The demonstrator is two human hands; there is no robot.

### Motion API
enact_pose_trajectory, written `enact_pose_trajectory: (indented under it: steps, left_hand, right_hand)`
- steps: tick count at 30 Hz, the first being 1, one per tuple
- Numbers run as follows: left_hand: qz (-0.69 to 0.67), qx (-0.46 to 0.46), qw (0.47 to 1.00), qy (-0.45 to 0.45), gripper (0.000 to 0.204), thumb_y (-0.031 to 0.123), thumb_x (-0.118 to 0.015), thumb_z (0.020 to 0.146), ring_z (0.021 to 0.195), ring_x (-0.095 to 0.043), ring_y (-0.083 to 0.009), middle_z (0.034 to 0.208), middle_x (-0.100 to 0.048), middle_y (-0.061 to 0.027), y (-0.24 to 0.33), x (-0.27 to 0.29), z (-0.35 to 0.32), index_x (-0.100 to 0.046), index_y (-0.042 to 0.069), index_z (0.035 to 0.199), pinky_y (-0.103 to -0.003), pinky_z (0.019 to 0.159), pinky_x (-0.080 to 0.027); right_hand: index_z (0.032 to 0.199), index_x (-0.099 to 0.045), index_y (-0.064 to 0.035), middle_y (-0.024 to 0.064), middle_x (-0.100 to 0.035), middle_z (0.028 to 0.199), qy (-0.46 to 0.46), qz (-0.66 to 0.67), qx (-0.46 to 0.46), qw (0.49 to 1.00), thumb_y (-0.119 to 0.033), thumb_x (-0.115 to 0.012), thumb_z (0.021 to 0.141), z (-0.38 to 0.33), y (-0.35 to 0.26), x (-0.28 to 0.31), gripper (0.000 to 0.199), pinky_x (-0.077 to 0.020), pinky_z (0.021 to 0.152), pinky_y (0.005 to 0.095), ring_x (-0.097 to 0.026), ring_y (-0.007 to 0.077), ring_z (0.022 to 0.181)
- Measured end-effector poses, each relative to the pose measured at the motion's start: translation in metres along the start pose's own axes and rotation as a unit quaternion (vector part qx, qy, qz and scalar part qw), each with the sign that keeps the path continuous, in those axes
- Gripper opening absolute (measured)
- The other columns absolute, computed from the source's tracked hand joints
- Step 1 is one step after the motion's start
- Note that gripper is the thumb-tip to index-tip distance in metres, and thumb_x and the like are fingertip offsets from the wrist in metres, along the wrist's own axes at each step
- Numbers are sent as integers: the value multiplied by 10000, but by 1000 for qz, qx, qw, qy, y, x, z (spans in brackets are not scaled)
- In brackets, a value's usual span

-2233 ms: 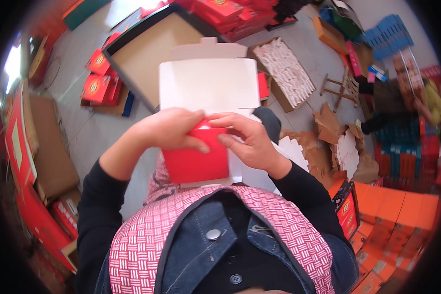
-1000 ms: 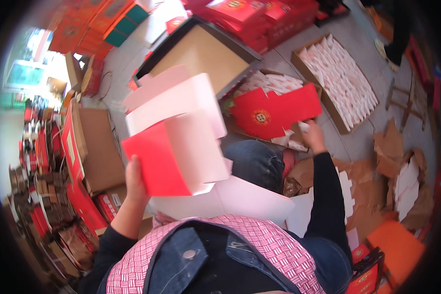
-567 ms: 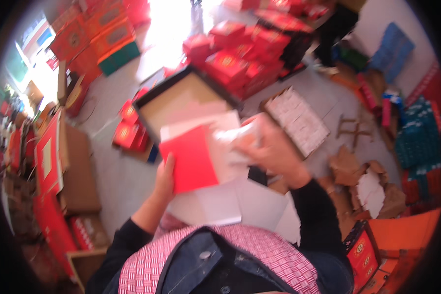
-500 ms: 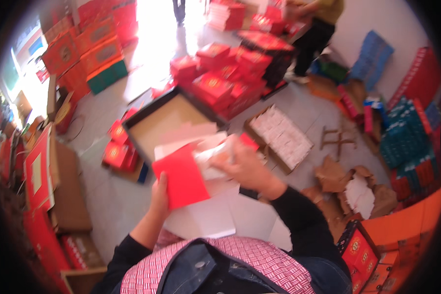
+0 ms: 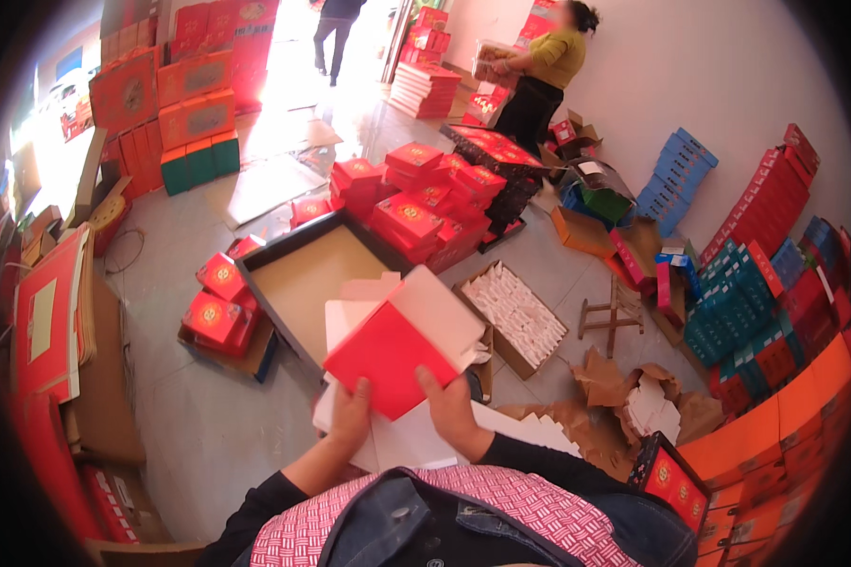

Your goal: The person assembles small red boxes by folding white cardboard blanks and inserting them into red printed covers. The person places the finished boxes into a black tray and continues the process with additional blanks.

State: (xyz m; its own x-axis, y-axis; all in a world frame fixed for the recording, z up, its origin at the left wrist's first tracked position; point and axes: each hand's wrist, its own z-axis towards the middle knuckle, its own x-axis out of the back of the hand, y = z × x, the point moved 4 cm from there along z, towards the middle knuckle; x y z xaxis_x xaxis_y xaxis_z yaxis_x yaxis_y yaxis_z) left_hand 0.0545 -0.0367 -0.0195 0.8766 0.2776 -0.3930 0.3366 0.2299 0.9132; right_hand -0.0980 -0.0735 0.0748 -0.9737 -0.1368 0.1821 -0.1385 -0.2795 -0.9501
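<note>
A small red carton (image 5: 383, 359) is between my two hands in front of me, its pale-lined lid flap (image 5: 435, 312) standing out at the far side. My left hand (image 5: 351, 416) grips the near left edge with the thumb on the red face. At the near right edge, my right hand (image 5: 452, 406) pinches the same carton, thumb on top. Pale card flaps stick out behind its left side. Whitish card pieces (image 5: 411, 442) lie below the hands, close to my pink-patterned apron. Whether anything is inside the carton is hidden.
Beyond the carton lies a large black-rimmed tray (image 5: 326, 255). Red boxes (image 5: 411, 222) are heaped behind it. A brown carton of small white packets (image 5: 515, 317) stands to the right, near a wooden stool (image 5: 613, 317). A person in yellow (image 5: 558, 61) carries something at the back.
My right hand has left the whitish packet it held and now grips the red carton's right side. The carton is turned, its pale flap showing. The view has shifted; the person in yellow has moved.
</note>
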Motion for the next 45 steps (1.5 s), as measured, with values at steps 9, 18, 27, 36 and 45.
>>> enact_pose_trajectory:
  steps: [9,18,27,36,45]
  left_hand:
    - [-94,5,982,-163,547,108,-475,977,1178,-497,-169,1323,-489,-116,30,-15,-16,-241,72,1470,-303,989,-400]
    - [103,105,984,-98,281,201,-449,1000,914,-567,-134,989,-620,-72,10,-14,-16,-630,-6,1062,-251,833,-449]
    - [-58,157,980,-107,354,245,-440,1011,916,-572,-128,985,-613,-47,17,-30,-7,-640,-22,1128,-248,843,-453]
    - [94,142,982,-79,310,221,-504,978,932,-590,-117,1008,-664,-62,17,-17,-3,-657,-24,1091,-258,841,-468]
    - [13,114,990,-87,272,174,-521,970,955,-581,-143,1048,-636,-92,26,-25,-2,-666,-48,1029,-266,854,-461]
  right_hand:
    - [1463,-138,6,187,-378,1389,-83,-41,52,994,-218,-538,960,-20,20,37,681,-333,1042,322,-420,232,1258]
    - [1256,-522,-6,104,-580,1026,-92,-41,-4,995,-238,-453,1002,-34,43,56,351,-428,866,281,-556,179,980]
    - [1005,-677,26,89,-606,1084,-117,65,-48,990,-47,-633,875,-11,50,76,156,-454,859,258,-573,167,1006]
    - [849,-507,-9,150,-667,888,-195,286,-170,923,-189,-432,1003,43,29,73,249,-542,742,363,-655,220,801]
    - [919,-628,-34,-3,-601,787,-507,52,-327,796,-173,-632,908,81,25,20,140,-435,555,191,-541,58,642]
